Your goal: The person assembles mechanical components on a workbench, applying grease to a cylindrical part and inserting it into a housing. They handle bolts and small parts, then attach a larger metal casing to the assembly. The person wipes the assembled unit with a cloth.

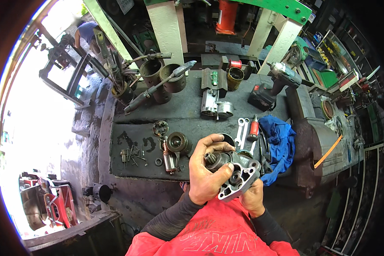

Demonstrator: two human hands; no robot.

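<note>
In front of my chest I hold a starter motor's metal nose housing (242, 178), its open face with round holes turned up. A toothed pinion gear (210, 158) sticks out of it on the left. My left hand (207, 170) is wrapped round the pinion side, thumb pressed on the housing. My right hand (254, 198) grips the housing from below at its right; most of its fingers are hidden. Just beyond on the bench lie a cylindrical solenoid (169, 160), a round motor casing (179, 142) and a ring-shaped part (160, 128).
Several small bolts (134, 154) lie left on the dark workbench (175, 114). Spanners (241, 130), a red-handled tool (254, 129) and a blue cloth (281, 143) lie right. Behind stand a cordless impact wrench (281, 81), another starter motor (213, 104) and metal cans (152, 72). A vise (309, 145) borders the right.
</note>
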